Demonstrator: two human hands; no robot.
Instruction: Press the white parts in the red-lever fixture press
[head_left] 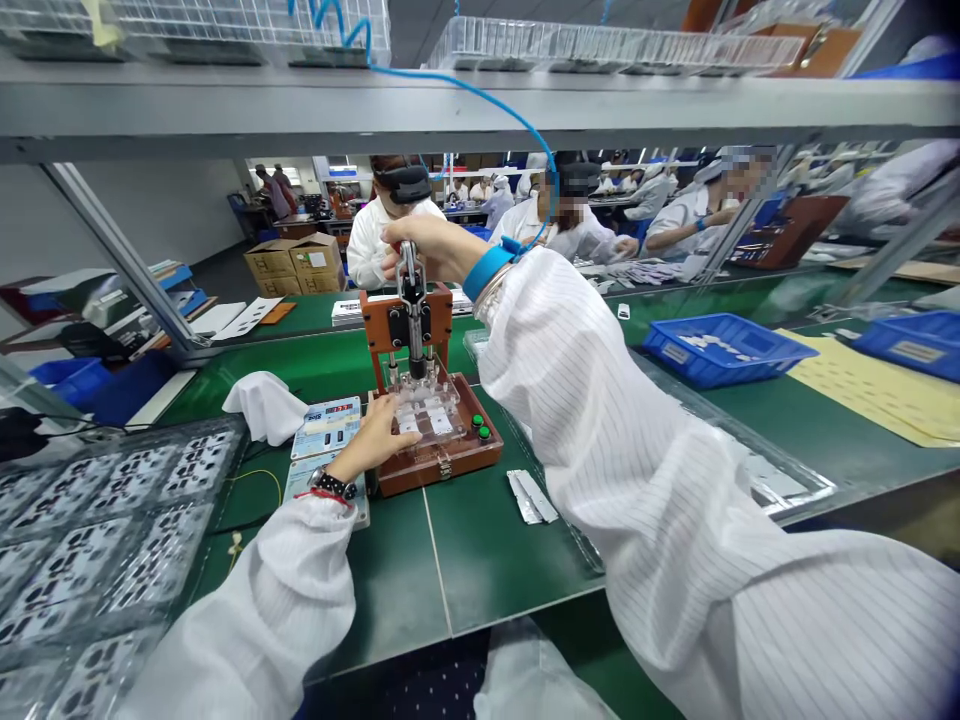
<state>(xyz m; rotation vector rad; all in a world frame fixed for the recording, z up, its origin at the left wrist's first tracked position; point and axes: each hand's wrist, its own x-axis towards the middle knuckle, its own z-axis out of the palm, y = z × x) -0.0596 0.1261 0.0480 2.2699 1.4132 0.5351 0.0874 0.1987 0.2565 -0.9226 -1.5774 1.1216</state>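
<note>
On the bench stands a small press fixture with an orange upright frame [379, 325] and a reddish-brown base [472, 455]. My right hand [431, 242] is at the top of it, closed around the lever [409, 268] of its metal toggle clamp. Under the clamp, a clear plate [450, 393] lies over the base, with small white rectangular pieces [440, 421] showing there. My left hand [379, 432] rests on the left side of the fixture, thumb apart from the fingers; some fingertips are hard to make out. Two green buttons [480, 427] sit at the base's right.
Left of the fixture are a light-blue meter box [326, 415], a white cloth [266, 405] and clear trays of parts [135, 520]. Silver strips [531, 497] lie to the right, with blue baskets [724, 370] farther off. A shelf [300, 105] crosses overhead; co-workers sit opposite.
</note>
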